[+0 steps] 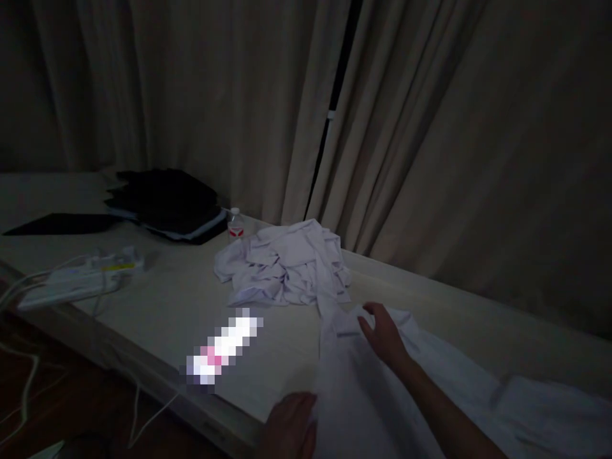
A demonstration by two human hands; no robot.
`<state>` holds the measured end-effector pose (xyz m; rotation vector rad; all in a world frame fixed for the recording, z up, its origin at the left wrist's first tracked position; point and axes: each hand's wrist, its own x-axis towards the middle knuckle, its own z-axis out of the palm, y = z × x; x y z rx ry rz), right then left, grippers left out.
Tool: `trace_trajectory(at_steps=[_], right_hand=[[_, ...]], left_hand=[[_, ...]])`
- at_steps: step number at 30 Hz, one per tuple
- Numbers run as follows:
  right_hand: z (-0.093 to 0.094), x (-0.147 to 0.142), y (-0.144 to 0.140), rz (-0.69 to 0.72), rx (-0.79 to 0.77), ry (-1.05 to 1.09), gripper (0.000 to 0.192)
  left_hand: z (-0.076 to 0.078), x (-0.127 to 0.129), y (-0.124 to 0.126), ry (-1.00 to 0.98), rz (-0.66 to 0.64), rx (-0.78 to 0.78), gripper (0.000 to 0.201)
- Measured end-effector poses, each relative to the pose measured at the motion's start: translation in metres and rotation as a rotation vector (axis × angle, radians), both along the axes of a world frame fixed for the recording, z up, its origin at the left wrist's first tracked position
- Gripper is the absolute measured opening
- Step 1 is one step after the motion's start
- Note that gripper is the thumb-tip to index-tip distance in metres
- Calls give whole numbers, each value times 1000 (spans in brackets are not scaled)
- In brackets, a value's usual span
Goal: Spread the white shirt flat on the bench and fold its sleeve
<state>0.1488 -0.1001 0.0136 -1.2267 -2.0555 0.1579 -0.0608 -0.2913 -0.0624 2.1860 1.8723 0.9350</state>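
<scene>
A white garment [430, 395] lies spread on the pale table [162, 299] in front of me. My right hand [382, 335] rests flat on its upper part, fingers apart, near the collar area. At the garment's near left edge my left hand [289, 424] touches the cloth; whether it grips the cloth is unclear. Behind them sits a crumpled heap of white clothes [284, 264].
A folded stack of dark clothes [167, 204] lies at the back left, a small water bottle [235, 224] beside it. A white power strip [76, 277] with cables sits at the left edge. A blurred-out patch [222, 347] lies mid-table. Beige curtains [430, 127] hang behind.
</scene>
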Motion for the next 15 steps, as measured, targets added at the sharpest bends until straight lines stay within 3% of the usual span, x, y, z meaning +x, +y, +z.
trace_trajectory(at_steps=[3,5,10,13,15], right_hand=[[9,-37,46,23,26,-63,23],[11,-58,72,-9,-5,-93,23],[5,-97,122,-123,-173,-67,35],[-4,-112,139,-202,-301,4,49],[-8,-119,145,-239,-358,47,45]], left_hand=[[-8,18,56,237,-122,116,42],[-12,24,76,282,-200,72,46],[-17,17,87,227,-391,-127,62],[-18,8,87,215,-443,-216,64],[-21,5,86,221,-466,-230,61]])
